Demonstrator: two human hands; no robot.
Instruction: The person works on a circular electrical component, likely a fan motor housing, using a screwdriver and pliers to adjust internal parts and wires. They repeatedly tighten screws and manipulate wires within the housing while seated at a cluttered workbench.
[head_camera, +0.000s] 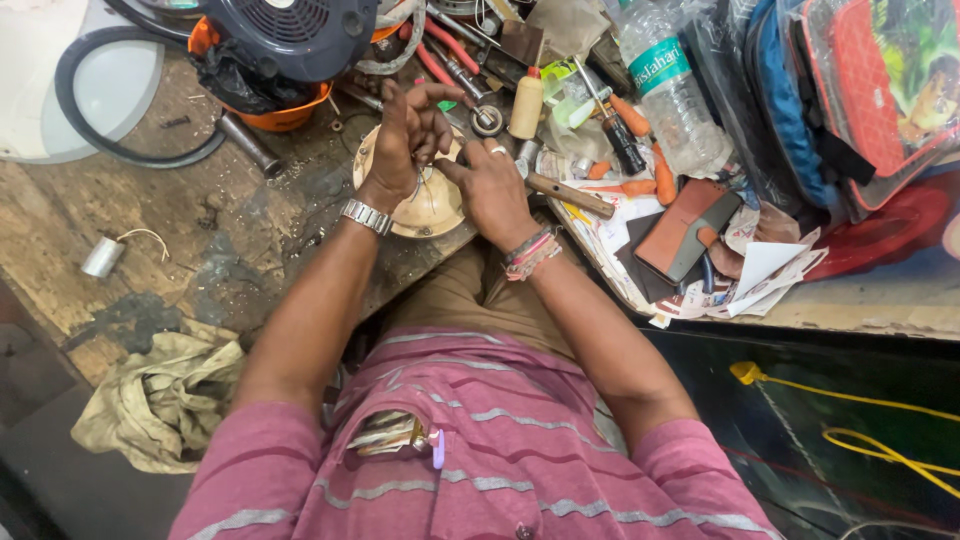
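Observation:
A cream round housing (432, 212) lies on the worn wooden bench (200, 230) in front of me. Both hands hover over it, close together. My left hand (405, 135), with a metal watch at the wrist, pinches thin wires (425, 185) that rise from the housing. My right hand (492, 188), with a ring and thread bracelets, has its thumb pressed toward the same wires, fingers curled. The wire ends are hidden between the fingertips.
A dark blue fan body (290, 30) sits on an orange bowl (290, 112) behind the hands. To the right lie a plastic bottle (665, 85), orange-handled screwdrivers (640, 125), red pliers (440, 50) and papers. A silver capacitor (100, 257) and a crumpled cloth (165, 395) lie left.

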